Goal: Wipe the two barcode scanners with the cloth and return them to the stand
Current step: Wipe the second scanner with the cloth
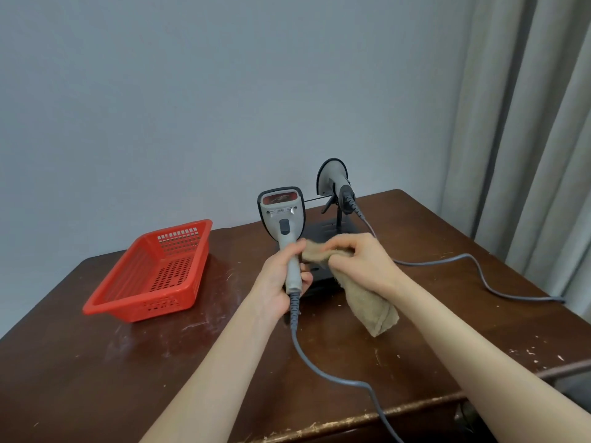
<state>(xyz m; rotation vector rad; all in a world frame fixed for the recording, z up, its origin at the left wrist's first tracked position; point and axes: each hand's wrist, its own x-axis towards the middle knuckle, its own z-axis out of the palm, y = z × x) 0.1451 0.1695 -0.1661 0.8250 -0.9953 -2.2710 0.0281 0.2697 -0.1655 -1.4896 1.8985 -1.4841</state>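
My left hand (281, 276) grips the handle of a grey barcode scanner (281, 212), held upright above the table with its red window facing me. My right hand (361, 260) holds a tan cloth (367, 298) bunched against the scanner's handle; the rest of the cloth hangs down. A second grey scanner (334, 183) sits on the black stand (332, 225) behind, facing away. Each scanner trails a grey cable (319, 369).
A red perforated plastic basket (156, 273) stands to the left on the dark wooden table (96, 362). The second scanner's cable (479, 273) runs off to the right edge. Grey curtains (527, 123) hang at the right, a plain wall behind.
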